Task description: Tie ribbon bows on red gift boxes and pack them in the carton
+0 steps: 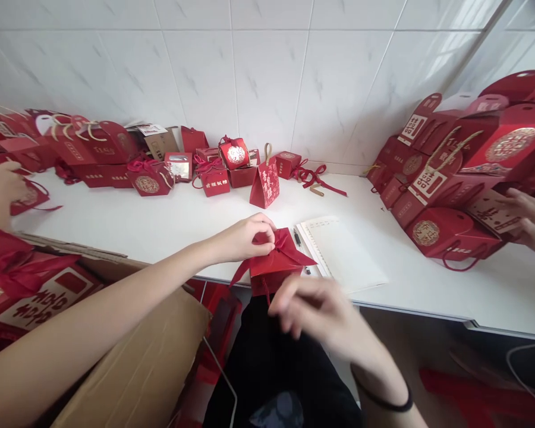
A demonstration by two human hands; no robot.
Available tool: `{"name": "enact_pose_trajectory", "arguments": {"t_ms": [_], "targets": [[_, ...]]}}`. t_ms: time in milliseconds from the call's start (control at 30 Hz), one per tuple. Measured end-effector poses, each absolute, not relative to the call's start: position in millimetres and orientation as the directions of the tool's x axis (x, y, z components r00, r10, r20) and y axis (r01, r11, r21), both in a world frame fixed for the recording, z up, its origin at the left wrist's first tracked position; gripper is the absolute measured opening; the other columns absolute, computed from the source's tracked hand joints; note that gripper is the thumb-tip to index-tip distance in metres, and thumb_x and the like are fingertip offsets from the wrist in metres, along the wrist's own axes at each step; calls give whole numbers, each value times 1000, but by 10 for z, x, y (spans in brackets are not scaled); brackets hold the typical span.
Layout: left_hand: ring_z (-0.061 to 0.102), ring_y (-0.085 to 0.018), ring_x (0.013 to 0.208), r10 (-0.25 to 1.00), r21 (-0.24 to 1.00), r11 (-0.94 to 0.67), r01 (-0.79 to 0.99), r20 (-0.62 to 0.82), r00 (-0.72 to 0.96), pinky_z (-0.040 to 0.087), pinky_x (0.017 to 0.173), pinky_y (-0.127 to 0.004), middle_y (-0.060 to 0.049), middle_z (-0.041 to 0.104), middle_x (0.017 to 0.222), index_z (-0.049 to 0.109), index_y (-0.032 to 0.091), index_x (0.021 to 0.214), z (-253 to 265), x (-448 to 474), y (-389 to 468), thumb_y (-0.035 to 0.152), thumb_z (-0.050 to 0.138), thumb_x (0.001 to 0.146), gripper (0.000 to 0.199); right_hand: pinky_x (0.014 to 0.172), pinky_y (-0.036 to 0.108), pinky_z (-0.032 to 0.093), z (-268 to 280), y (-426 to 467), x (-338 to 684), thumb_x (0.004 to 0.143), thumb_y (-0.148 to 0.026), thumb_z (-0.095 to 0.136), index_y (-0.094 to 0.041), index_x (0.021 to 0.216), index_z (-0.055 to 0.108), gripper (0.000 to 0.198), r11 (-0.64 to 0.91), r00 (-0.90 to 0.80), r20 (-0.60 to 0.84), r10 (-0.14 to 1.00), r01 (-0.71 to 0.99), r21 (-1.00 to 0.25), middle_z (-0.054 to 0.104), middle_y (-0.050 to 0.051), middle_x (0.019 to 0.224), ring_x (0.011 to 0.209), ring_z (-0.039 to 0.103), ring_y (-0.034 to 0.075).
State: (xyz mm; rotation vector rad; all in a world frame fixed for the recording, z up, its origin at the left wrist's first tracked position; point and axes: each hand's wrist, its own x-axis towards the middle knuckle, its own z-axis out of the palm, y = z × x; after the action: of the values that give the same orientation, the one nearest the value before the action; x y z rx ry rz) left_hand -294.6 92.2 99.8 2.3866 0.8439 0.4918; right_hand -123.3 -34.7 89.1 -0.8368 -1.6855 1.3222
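A small red gift box (267,264) sits at the table's front edge, just in front of my lap. Across its top lies a dark red ribbon (289,249) tied in a bow, with tails spreading to both sides. My left hand (252,238) reaches in from the left, thumb and forefinger pinched on the ribbon at the top of the box. Nearer to me, my right hand (314,306) is curled in front of the box and blurred by motion. A thin twisted ribbon end (266,291) runs down to its fingertips, which look closed on it.
Behind the box, an open notebook (343,252) and a pen (296,236) lie on the white table (196,220). Red gift boxes (263,184) line the wall, with a stack (446,178) at right. Other people's hands (532,223) show at both sides. A cardboard carton (138,356) stands front left.
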Motion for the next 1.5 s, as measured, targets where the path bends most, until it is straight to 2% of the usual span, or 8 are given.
{"name": "enact_pose_trajectory", "arguments": {"t_ms": [100, 433, 567, 767, 967, 1067, 1200, 1500], "targets": [[54, -17, 93, 648, 604, -656, 453, 143, 748, 42, 87, -32, -3, 53, 103, 60, 19, 77, 1005, -2948, 925, 29, 54, 77, 11, 61, 25, 44, 837, 53, -946, 88, -27, 54, -19, 86, 63, 12, 428, -115, 416, 902, 364, -827, 59, 3, 82, 68, 55, 14], [54, -17, 92, 653, 626, -642, 442, 145, 743, 42, 88, -32, -3, 52, 103, 60, 20, 79, 997, -2987, 876, 27, 55, 77, 9, 73, 28, 44, 852, 569, -925, 82, -13, 50, -21, 93, 61, 17, 691, -469, 509, 722, 514, -507, 52, 5, 96, 79, 54, 15], [55, -18, 92, 673, 647, -620, 443, 148, 725, 44, 86, -33, -3, 53, 103, 58, 19, 77, 1018, -2991, 856, 26, 55, 76, 7, 62, 27, 42, 790, 566, -1030, 82, -18, 46, -18, 77, 54, 9, 707, -405, 594, 695, 536, -462, 54, 4, 80, 65, 51, 14], [54, -17, 95, 661, 651, -622, 436, 138, 738, 42, 89, -32, -3, 53, 103, 56, 19, 76, 1026, -2983, 868, 23, 54, 77, 4, 54, 25, 38, 582, 502, -1129, 81, -25, 44, -18, 83, 50, 9, 562, -120, 621, 775, 580, -590, 53, 0, 65, 55, 47, 14], [54, -17, 92, 652, 632, -633, 446, 125, 748, 42, 86, -31, -3, 52, 103, 56, 19, 75, 1019, -2951, 890, 22, 53, 76, 4, 60, 26, 39, 694, 429, -1027, 80, -20, 41, -17, 85, 55, 15, 582, -313, 491, 813, 470, -664, 56, 3, 78, 64, 49, 14], [54, -16, 89, 649, 629, -634, 449, 118, 751, 43, 83, -31, -3, 52, 103, 55, 18, 74, 1019, -2947, 900, 22, 53, 75, 4, 56, 25, 39, 818, 433, -941, 78, -23, 51, -18, 79, 49, 4, 489, -420, 322, 848, 390, -780, 52, 0, 73, 59, 47, 13], [53, -16, 87, 647, 625, -638, 449, 119, 754, 42, 82, -32, -3, 51, 100, 55, 18, 74, 1016, -2957, 914, 21, 54, 75, 3, 51, 23, 34, 946, 504, -888, 83, -35, 56, -19, 74, 47, 21, 368, -525, 145, 839, 351, -861, 45, -3, 64, 53, 41, 11], [52, -14, 85, 646, 653, -622, 431, 118, 754, 41, 80, -29, -1, 49, 97, 53, 18, 75, 1027, -2980, 881, 21, 53, 76, 4, 52, 22, 34, 654, 581, -945, 87, -48, 57, -18, 73, 48, 33, 291, -389, 249, 887, 52, -955, 42, -2, 68, 57, 38, 11]]}}
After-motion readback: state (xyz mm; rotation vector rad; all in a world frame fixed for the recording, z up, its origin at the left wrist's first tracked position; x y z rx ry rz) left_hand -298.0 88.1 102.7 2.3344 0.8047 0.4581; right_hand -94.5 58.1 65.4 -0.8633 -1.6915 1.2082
